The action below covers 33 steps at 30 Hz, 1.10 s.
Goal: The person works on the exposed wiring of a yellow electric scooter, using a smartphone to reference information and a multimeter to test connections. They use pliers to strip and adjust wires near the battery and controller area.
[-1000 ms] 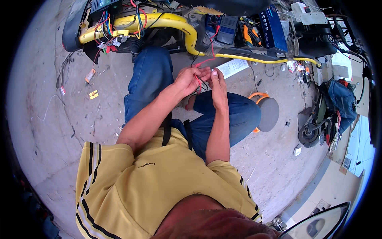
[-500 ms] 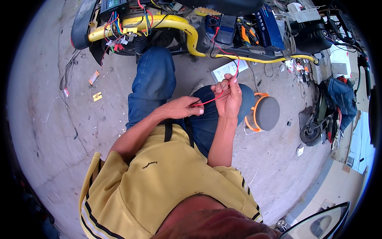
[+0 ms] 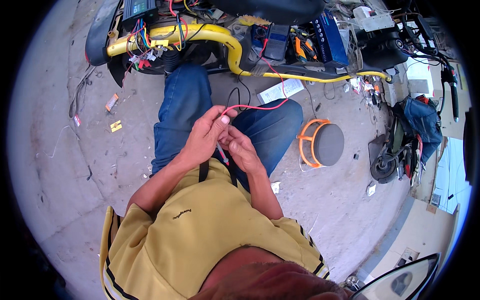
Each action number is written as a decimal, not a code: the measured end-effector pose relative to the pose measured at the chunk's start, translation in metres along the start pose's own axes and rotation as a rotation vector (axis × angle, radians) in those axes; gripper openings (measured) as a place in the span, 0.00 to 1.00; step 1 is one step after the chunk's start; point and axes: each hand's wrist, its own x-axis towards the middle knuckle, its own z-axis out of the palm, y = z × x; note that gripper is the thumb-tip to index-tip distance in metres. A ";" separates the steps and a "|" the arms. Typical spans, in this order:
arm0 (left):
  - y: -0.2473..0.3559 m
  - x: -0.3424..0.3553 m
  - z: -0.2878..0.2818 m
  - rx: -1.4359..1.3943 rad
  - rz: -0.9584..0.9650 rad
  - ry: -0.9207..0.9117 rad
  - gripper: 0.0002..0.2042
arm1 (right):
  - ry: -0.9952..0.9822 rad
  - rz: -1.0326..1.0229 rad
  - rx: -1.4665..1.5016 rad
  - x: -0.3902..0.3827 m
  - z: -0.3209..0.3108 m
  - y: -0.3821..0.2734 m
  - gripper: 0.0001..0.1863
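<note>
In front of my waist, my left hand (image 3: pixel 202 135) is closed around a pair of test leads where they reach the grip. Beside and touching it, my right hand (image 3: pixel 245 152) has its fingers curled against the same bundle. A grey test probe (image 3: pixel 221 150) with a red tip sticks out downward between the hands. The red lead (image 3: pixel 262 108) arcs over my right knee, and the black lead (image 3: pixel 241 82) loops next to it. Both run up toward a dark meter (image 3: pixel 260 34) on the scooter's footboard. The grips inside my fingers are mostly hidden.
The scooter's yellow frame tube (image 3: pixel 200 32) crosses ahead, with loose coloured wires (image 3: pixel 145 45) at left. Orange-handled pliers (image 3: pixel 300 48) and a blue box (image 3: pixel 330 42) sit on the footboard. An orange-legged stool (image 3: pixel 330 145) stands at right. A white printed box (image 3: pixel 281 92) lies below the tube.
My hands have come together and moved nearer my body. The red lead, stretched between them before, now arcs over my knee, and the probe's red tip shows below my fingers.
</note>
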 end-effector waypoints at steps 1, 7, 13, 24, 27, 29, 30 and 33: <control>-0.001 0.002 -0.003 -0.014 -0.037 0.005 0.15 | 0.059 0.020 -0.038 -0.001 0.017 0.003 0.32; 0.008 0.015 0.003 -0.128 -0.083 -0.043 0.17 | 0.186 0.148 -0.511 -0.003 0.038 0.010 0.09; 0.008 0.010 -0.013 0.370 0.046 -0.214 0.23 | 0.371 -0.057 -0.473 -0.004 0.035 0.001 0.12; 0.004 -0.021 -0.031 0.350 -0.197 -0.244 0.12 | 0.484 -0.271 0.001 0.010 0.016 -0.028 0.11; 0.011 -0.018 -0.026 0.353 -0.183 -0.184 0.11 | 0.460 -0.256 0.033 0.011 0.017 -0.033 0.09; 0.010 -0.015 -0.025 0.390 -0.137 -0.171 0.11 | 0.432 -0.232 0.002 0.010 0.016 -0.036 0.09; 0.010 -0.013 -0.025 0.419 -0.096 -0.172 0.10 | 0.414 -0.219 -0.023 0.010 0.015 -0.036 0.09; 0.006 -0.012 -0.022 0.527 0.126 -0.130 0.11 | 0.400 -0.204 -0.101 0.009 0.012 -0.043 0.10</control>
